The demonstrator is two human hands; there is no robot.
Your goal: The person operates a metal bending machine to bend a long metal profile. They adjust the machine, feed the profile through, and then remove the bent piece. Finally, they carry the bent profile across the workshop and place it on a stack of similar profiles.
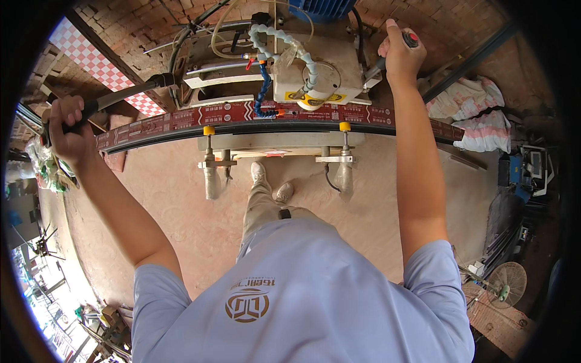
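Observation:
My left hand (69, 130) is wrapped round the black grip of a long lever (124, 94) at the left of a machine. On the right, my right hand (402, 60) grips another lever handle (375, 68), whose end carries a red button (411, 39). Between the two levers is the pale machine head (330, 78). A long profile bar (181, 123) with red printed film lies crosswise beneath it. Two clamps with yellow tips (209, 130) stand at the bar's near side. A blue segmented hose (265, 85) bends down to the bar.
A blue motor (321, 8) sits at the far side of the machine. Pale sacks (484, 115) lie to the right, with a blue and white device (523, 172) closer by. A round fan (507, 284) stands at lower right. My shoes (259, 172) are on the floor below the clamps.

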